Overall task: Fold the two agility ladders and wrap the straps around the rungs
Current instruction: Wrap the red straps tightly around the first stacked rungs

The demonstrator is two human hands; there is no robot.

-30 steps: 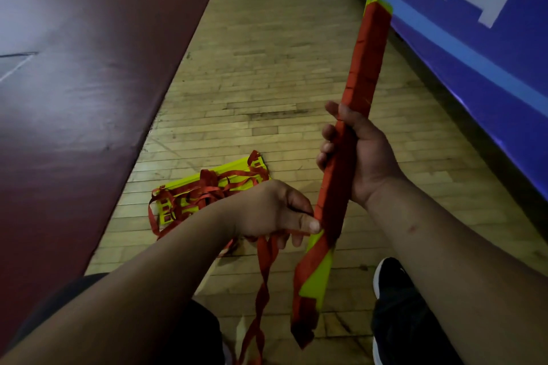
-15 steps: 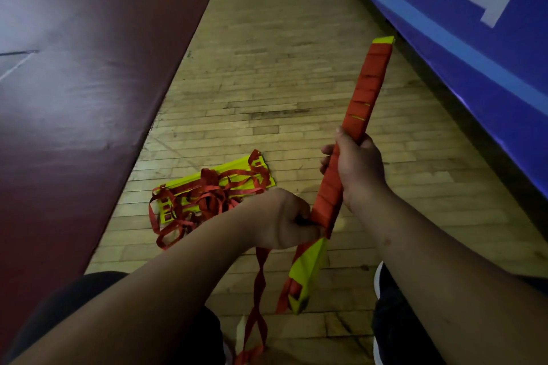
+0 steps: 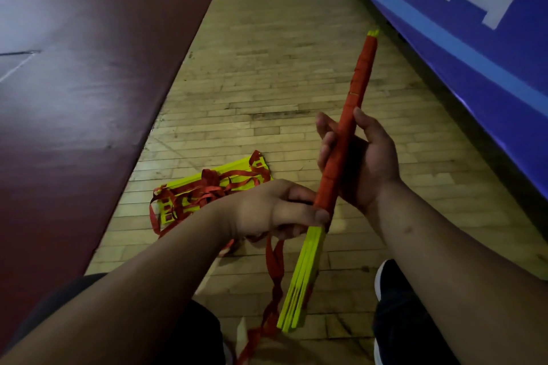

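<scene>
Above the wooden floor (image 3: 267, 68), the right grip (image 3: 364, 163) curls round the rung bundle (image 3: 355, 89) to steady it while the left grip (image 3: 275, 210) pinches the red strap (image 3: 274, 275) taut at the wrap's edge; the second ladder (image 3: 207, 190) lies tangled behind.

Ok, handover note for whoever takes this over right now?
Left hand: pinches the red strap at the wrap's lower edge.
Right hand: holds the first ladder mid-bundle, tilted up.
Done: its rungs stacked, most of the length wrapped.
To do: wrap the bare yellow end, secure the tail; then the second ladder, on the floor with straps loose.
</scene>
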